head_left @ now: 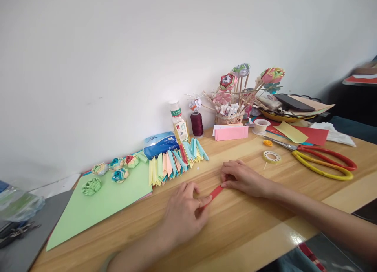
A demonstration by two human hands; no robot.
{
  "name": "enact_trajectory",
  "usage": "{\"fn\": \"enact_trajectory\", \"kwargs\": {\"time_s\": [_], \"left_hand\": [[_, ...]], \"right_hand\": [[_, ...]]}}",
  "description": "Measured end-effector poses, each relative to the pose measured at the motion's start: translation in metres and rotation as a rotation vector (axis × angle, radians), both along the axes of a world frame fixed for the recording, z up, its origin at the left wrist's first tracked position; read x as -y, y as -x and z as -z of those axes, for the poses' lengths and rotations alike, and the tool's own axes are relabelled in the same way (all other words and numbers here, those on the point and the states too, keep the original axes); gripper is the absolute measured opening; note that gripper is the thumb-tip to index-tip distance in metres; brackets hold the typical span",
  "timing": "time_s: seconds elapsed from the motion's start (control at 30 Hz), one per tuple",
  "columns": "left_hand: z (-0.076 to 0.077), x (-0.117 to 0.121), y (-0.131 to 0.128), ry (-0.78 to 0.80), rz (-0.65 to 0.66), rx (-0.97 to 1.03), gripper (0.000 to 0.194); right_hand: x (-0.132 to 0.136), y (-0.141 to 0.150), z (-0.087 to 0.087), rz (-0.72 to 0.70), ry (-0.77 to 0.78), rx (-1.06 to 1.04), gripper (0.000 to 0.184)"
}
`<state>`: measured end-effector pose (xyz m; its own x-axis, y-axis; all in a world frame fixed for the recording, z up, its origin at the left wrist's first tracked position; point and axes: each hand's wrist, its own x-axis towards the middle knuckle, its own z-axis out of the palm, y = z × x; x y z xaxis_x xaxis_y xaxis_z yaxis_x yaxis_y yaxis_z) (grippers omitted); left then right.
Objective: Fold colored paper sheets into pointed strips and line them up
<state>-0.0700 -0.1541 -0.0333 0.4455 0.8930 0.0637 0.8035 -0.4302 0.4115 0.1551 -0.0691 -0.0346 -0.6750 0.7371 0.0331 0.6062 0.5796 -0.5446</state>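
Red strip (pixel 217 192): on or just above the bench (pixel 250 217), cannot tell which; slantwise between both hands, front middle.

Head view. Left hand (pixel 188 211): fingers curled, closed on the near end, index finger laid over it, thumb close below; exact pinch partly hidden. Right hand (pixel 243 179): thumb and bent fingers drawn together on the far end, tip of strip covered.

Handling, as judged: hold one end firmly against the bench; keep the strip straight and lightly taut between the fingertips. Line up the long edges before pressing; run a fingertip along in one even pass. Avoid tugging: thin paper, likely to crease askew or tear. Both ends under fingers, hence alignment hard to check; best to lift one fingertip for a look.

Around: folded papers (pixel 176 162) in a dense row beyond left hand, easily scattered by a wide reach. Green sheet (pixel 118 209) farther left, bearing rosettes (pixel 91 186). Behind: blue pack (pixel 160 145), bottle (pixel 180 126), thread (pixel 196 124), pink cards (pixel 231 133). To the right: tape ring (pixel 277 159), orange piece (pixel 268 143), large scissors (pixel 296 148); handles beyond right forearm, possible snag on an outward sweep.
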Motion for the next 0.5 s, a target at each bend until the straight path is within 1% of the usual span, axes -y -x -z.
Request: {"fn": "enact_trajectory", "kwargs": {"time_s": [0.07, 0.13, 0.27, 0.33, 0.4, 0.47, 0.5], "left_hand": [[0.000, -0.001, -0.001, 0.017, -0.007, 0.033, 0.027], [0.000, -0.002, -0.001, 0.027, -0.014, 0.063, 0.025], [0.003, -0.004, -0.001, 0.031, -0.024, 0.092, 0.023], [0.005, -0.005, 0.000, 0.029, -0.018, 0.126, 0.023], [0.006, -0.007, 0.001, 0.040, -0.032, 0.180, 0.030], [0.006, -0.010, 0.003, 0.064, -0.081, 0.244, 0.039], [0.006, -0.011, 0.004, 0.081, -0.108, 0.276, 0.040]], "right_hand": [[-0.002, -0.005, -0.004, -0.018, 0.015, -0.007, 0.012], [-0.002, -0.009, -0.007, -0.047, 0.042, -0.016, 0.010], [0.006, -0.009, -0.009, -0.060, 0.079, -0.077, 0.019], [0.014, -0.003, -0.006, -0.045, 0.037, -0.089, 0.015], [0.022, 0.004, -0.003, -0.009, -0.002, -0.082, 0.007], [0.028, 0.009, 0.000, 0.063, 0.016, -0.078, 0.007], [0.031, 0.011, 0.000, 0.102, 0.044, -0.076, 0.007]]}}
